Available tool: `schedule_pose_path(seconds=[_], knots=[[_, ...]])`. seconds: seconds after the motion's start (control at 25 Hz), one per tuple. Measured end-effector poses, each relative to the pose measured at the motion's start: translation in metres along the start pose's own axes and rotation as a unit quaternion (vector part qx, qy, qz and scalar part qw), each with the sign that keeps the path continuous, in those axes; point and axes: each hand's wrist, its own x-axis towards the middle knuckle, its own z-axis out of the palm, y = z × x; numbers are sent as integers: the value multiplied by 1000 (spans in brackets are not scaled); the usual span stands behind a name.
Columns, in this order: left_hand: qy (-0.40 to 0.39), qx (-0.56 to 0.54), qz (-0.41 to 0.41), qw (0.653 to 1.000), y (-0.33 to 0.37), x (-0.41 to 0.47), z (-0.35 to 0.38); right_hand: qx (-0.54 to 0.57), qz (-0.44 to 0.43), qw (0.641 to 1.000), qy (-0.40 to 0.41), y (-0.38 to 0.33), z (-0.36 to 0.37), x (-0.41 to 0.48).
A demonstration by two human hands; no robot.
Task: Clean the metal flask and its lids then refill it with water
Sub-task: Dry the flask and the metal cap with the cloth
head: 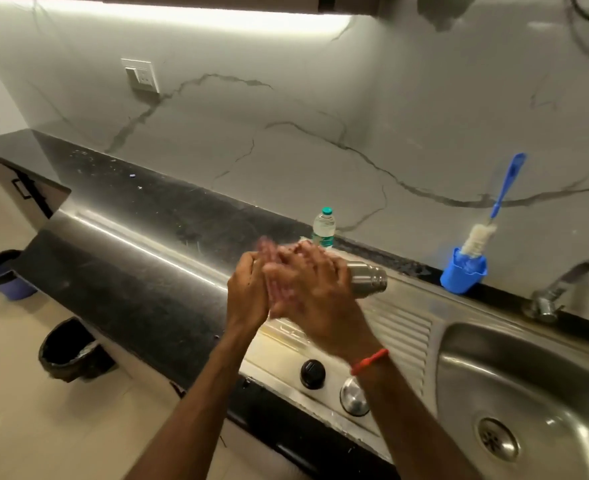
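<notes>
The metal flask [369,279] lies on its side on the steel drainboard [400,327], mouth end to the right, most of its body hidden behind my hands. My left hand [248,289] and my right hand [312,289] are pressed palm to palm in front of it, fingers stretched out and blurred, holding nothing. A black lid [312,374] and a shiny metal lid [354,396] rest on the drainboard's near edge, below my right wrist. A small plastic water bottle [324,226] stands against the wall behind my hands.
A bottle brush [493,216] stands in a blue holder [462,273] at the wall. The tap [559,289] and the steel sink [528,393] are at the right. The black counter [140,258] runs left. Two bins [3,271] [69,349] stand on the floor.
</notes>
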Motion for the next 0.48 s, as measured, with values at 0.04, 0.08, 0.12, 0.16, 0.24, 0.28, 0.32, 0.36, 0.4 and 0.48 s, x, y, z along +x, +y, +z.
schedule_pose_path(seconds=[0.04,0.08,0.12,0.16,0.24,0.28,0.32,0.36,0.4,0.48], knots=[[8,-26,-25,999,-5,-3,5,-118,-17,992,-35,-4,8,0],[15,-43,-40,998,-9,-6,7,-165,-13,985,-56,-8,12,-3],[16,-60,-44,997,-14,-8,6,-173,3,983,-61,-10,11,-4],[11,-77,-38,996,-19,-7,5,-173,24,983,-50,-8,7,-5],[-7,-107,-20,994,-22,-8,2,-187,98,977,-16,11,-8,-14],[-13,-123,-8,992,-21,-9,0,-194,144,970,5,25,-18,-20],[-17,-140,1,990,-20,-10,0,-188,189,964,16,40,-28,-26],[-18,-156,6,988,-18,-11,1,-161,225,961,17,52,-39,-32],[-22,-174,9,984,-18,-13,3,-111,256,960,15,63,-47,-37],[-30,-206,8,978,-17,-17,11,82,341,936,18,73,-64,-41]])
